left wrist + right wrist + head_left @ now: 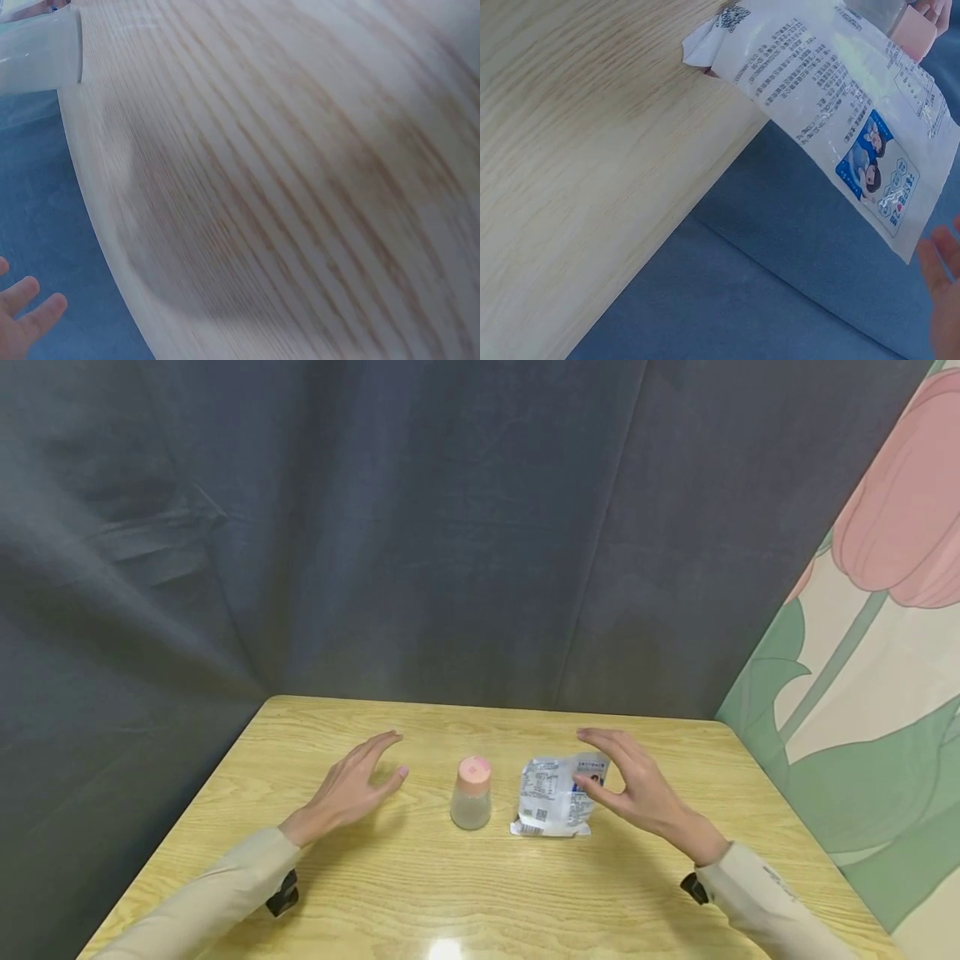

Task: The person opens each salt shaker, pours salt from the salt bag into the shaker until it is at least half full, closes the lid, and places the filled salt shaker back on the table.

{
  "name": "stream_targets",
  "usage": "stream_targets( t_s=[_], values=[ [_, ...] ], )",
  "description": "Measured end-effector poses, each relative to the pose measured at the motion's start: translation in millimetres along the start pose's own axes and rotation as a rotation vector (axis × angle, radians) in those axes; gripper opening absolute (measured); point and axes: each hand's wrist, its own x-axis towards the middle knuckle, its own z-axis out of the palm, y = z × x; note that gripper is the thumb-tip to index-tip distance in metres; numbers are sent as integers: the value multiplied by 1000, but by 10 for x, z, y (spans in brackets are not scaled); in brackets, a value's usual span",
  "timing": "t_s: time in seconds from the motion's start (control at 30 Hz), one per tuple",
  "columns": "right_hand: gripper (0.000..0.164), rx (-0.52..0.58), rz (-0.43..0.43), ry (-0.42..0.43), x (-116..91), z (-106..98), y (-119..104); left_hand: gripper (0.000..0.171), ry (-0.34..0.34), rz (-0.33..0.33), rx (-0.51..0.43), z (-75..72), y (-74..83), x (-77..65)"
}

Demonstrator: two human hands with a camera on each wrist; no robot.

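Note:
A small clear bottle (471,811) with a pink cap (474,772) stands upright near the middle of the table. Just right of it is a white printed plastic packet (551,800), its blue picture visible in the right wrist view. My left hand (347,791) hovers left of the bottle, fingers loosely extended and thumb apart, holding nothing. Over the packet's right side reaches my right hand (637,783), thumb and fingers spread. In the right wrist view its fingertips (930,259) are close beside the packet's corner. Part of the bottle (37,52) shows at the left wrist view's upper left.
The wood-grain table (360,902) has a rounded far edge against a dark blue-grey curtain (450,527). On the right is a panel printed with a pink tulip (900,502) and green leaves. Each wrist wears a black device below a light sleeve (232,885).

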Motion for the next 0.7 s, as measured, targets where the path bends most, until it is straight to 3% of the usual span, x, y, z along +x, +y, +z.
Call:
stream_targets(
  t_s=[0.7],
  values=[
    [50,26,-62,0,145,155,-59,59,-34,-9,-14,6,73,40]
  ],
)
